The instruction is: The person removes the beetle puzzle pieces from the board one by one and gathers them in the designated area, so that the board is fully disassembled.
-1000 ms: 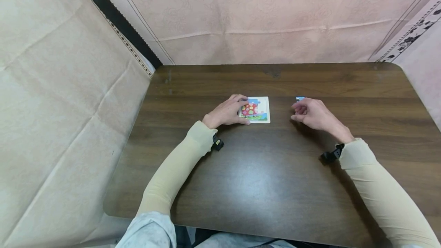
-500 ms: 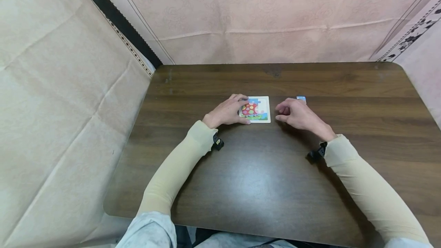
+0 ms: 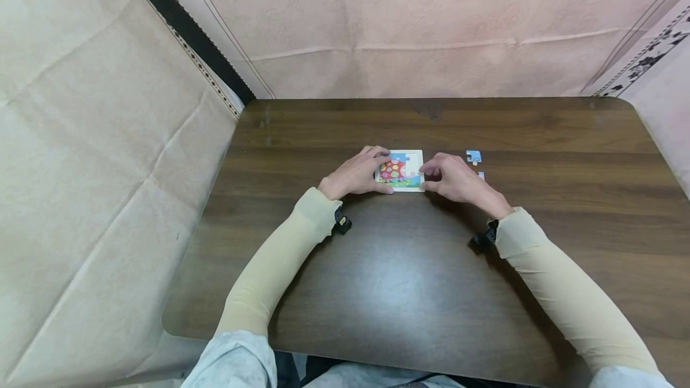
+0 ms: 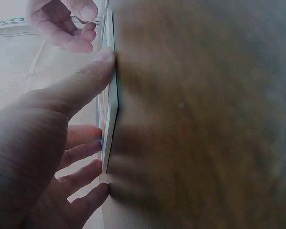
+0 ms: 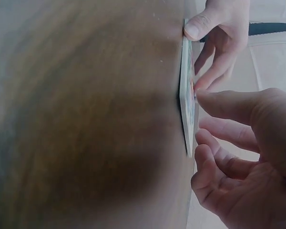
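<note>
A small jigsaw puzzle board (image 3: 414, 163) with a white frame and a red spotted picture lies flat on the table. My left hand (image 3: 357, 173) steadies its left side, thumb at the near edge and fingers spread over the far part. In the left wrist view, that thumb (image 4: 104, 55) presses along the board's edge. At the right edge is my right hand (image 3: 457, 178), thumb and forefinger pinching a small puzzle piece mostly hidden by the fingertips. The right wrist view has the right thumb (image 5: 209, 99) close over the board's face.
A blue puzzle piece (image 3: 474, 156) lies on the brown wooden table (image 3: 377, 280) right of the board. Another pale piece (image 3: 481, 176) shows partly behind the right hand. Cloth hangings (image 3: 431, 29) surround the table's back and left.
My right hand has moved left from beside the loose pieces to the board's right edge, uncovering the pieces. The left hand and board stay in place.
</note>
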`<state>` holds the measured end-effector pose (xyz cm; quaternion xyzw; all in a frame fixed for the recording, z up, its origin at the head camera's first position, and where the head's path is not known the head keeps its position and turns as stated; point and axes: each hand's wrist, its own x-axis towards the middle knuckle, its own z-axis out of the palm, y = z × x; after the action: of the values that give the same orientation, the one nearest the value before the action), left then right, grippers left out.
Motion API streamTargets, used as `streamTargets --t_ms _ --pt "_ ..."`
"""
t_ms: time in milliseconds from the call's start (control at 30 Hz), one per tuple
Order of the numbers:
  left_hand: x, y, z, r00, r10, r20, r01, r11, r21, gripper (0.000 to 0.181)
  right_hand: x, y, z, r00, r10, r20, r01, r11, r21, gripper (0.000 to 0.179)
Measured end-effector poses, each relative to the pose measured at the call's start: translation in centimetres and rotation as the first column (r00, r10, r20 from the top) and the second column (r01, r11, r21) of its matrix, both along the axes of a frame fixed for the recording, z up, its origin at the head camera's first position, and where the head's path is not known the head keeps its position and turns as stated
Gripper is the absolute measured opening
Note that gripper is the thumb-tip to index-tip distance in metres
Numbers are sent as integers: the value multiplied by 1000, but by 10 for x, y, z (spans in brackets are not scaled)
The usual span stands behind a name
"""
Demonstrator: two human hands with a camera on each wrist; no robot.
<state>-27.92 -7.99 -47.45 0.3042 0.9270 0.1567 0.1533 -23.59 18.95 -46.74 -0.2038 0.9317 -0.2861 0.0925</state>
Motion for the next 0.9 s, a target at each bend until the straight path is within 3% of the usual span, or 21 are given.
streamTargets --t_ms 900 --pt "-2 1 0 1000 2 -2 -2 1000 3 87 -5 -9 -4 997 30 64 -33 999 40 38"
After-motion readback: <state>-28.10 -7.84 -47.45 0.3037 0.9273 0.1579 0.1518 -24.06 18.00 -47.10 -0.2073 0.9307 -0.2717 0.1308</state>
